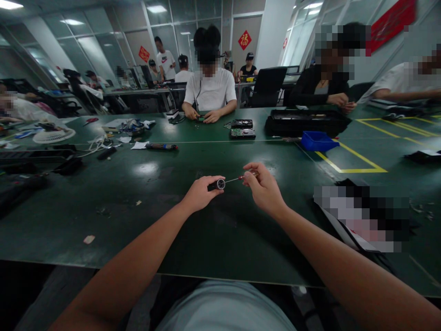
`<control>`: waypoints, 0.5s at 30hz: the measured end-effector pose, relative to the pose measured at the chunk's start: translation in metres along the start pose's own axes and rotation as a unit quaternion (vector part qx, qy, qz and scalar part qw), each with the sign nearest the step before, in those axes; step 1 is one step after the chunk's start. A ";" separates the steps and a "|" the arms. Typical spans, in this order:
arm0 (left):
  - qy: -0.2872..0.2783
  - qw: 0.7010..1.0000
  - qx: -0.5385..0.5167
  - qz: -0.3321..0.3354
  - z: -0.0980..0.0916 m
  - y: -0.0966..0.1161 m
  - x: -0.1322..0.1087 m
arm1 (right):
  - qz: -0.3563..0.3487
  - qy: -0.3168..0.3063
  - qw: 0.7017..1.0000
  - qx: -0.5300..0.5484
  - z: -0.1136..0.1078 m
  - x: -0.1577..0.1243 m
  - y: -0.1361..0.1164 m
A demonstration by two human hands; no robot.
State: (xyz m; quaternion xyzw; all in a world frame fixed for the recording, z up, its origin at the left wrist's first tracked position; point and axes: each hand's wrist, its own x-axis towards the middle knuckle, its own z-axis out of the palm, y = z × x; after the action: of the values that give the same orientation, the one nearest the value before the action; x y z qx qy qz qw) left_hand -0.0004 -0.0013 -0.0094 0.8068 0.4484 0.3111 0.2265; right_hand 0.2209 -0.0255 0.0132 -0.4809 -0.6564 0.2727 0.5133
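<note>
a black cylinder [214,186] sits between pinching left fingers [217,178]; right fingers [254,165] grip a screwdriver [240,178], tip at the cylinder's end.

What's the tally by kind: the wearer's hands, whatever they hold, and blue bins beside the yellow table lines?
Left hand and right hand: 2
Screwdriver, in the right: 1
Dark tubular part, in the left: 1
Blue bin: 1
Total: 5
</note>
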 end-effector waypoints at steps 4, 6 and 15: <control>0.004 1.000 0.006 -0.002 0.000 0.000 0.001 | 0.000 0.001 0.999 0.037 0.002 0.000 -0.001; 0.011 1.000 0.010 0.003 0.000 0.000 0.001 | 0.001 0.003 0.999 0.051 0.003 0.000 -0.002; 0.022 0.999 0.012 0.037 -0.003 0.005 0.004 | 0.168 0.024 0.940 0.298 0.007 0.011 0.015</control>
State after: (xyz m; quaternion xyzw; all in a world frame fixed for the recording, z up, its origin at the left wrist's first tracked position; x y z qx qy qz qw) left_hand 0.0020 -0.0004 -0.0032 0.8183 0.4272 0.3314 0.1953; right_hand 0.2200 -0.0088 0.0024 -0.4157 -0.4427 0.5264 0.5951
